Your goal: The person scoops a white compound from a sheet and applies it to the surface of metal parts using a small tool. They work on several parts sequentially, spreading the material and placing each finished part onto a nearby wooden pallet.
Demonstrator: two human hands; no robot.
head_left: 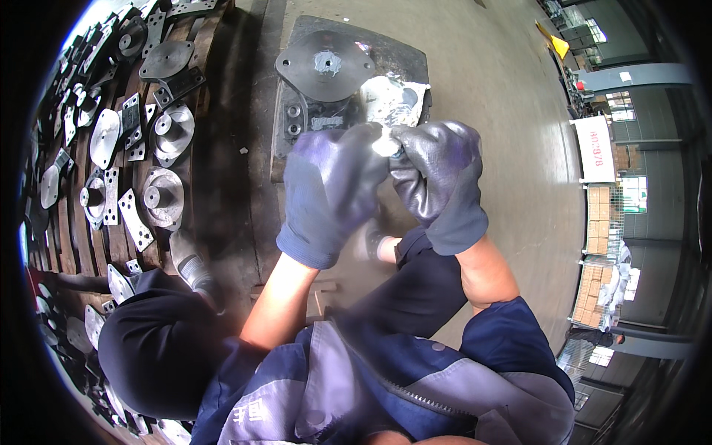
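A worker's gloved left hand (335, 172) and right hand (442, 174) come together, fingers closed on a small white piece (385, 145) at a dark bench (404, 59), near a stained sheet (393, 101) and plate (326, 80).

The work jacket (512, 326) combines navy fabric with grey-lavender panels (326, 378), a toothed zip (423, 400), a round snap button (438, 346) and pale printed characters (248, 412). Trousers (156, 356) are near-black. Gloves (315, 167) on the left hand (334, 167) and right hand (445, 167) have blue knitted cuffs (308, 241) and glossy dark coating (429, 194) over the fingers (365, 144).
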